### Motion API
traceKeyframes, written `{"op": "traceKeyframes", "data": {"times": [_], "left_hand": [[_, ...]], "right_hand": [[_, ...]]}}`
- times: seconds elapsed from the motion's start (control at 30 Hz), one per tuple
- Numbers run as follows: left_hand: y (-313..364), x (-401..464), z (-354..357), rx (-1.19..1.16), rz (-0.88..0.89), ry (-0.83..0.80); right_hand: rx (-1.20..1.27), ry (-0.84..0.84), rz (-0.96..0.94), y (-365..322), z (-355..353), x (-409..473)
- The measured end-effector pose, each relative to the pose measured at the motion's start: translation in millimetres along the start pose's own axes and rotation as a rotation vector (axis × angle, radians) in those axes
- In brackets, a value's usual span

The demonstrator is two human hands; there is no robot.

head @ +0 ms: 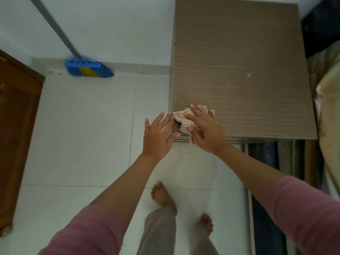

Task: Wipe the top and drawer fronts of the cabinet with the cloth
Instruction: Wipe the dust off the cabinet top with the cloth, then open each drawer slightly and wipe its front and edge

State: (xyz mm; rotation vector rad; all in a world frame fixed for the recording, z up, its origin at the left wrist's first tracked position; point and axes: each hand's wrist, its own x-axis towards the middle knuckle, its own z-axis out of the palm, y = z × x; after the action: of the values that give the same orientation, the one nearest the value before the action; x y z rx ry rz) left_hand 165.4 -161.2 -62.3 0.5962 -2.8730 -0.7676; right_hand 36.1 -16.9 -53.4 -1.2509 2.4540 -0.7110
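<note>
Head view: right hand (206, 129) grip presses cloth (182, 118) on cabinet (239, 70) corner; left hand (158, 135) open.

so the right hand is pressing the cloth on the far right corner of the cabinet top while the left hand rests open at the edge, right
Not quite. In the head view the right hand presses the cloth on the near left corner of the cabinet top, not the far right. The left hand does rest open at the edge.
</note>
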Motion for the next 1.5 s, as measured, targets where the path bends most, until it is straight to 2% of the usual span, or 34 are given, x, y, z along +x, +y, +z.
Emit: {"op": "traceKeyframes", "data": {"times": [0.23,0.4,0.47,0.6,0.77,0.87,1.03,1.2,1.33,1.5], "left_hand": [[4.1,-1.1,-1.8,0.065,0.020,0.003],[21.8,-0.4,-4.3,0.118,-0.089,-0.013],[31.6,-0.2,-4.0,0.190,-0.095,-0.029],[44.3,-0.4,4.0,0.276,-0.106,-0.094],[39.6,2.8,9.8,0.332,-0.111,-0.104],[40.1,1.6,13.8,0.316,-0.125,-0.074],[38.2,2.4,11.1,0.274,-0.114,-0.056],[24.6,-0.8,12.6,0.024,-0.052,0.045],[12.3,-6.4,24.7,-0.176,0.051,0.217],[-0.8,-8.6,48.0,-0.271,0.162,0.406]], "right_hand": [[0.064,-0.043,-0.043,7.0,0.7,-36.4],[0.227,-0.108,0.007,10.3,-18.4,-53.2],[0.198,-0.052,0.054,12.0,-31.6,-62.7],[0.203,0.171,0.138,34.9,-55.8,-83.5],[0.137,0.190,0.227,73.9,-46.0,-89.8],[0.161,0.236,0.214,55.5,-26.7,-82.7],[0.249,0.172,0.093,12.7,7.5,-66.6],[0.222,0.200,0.034,7.8,18.6,-61.2],[0.068,0.230,-0.035,20.8,21.4,-60.9],[0.022,0.390,-0.142,34.9,38.2,-59.6]]}}
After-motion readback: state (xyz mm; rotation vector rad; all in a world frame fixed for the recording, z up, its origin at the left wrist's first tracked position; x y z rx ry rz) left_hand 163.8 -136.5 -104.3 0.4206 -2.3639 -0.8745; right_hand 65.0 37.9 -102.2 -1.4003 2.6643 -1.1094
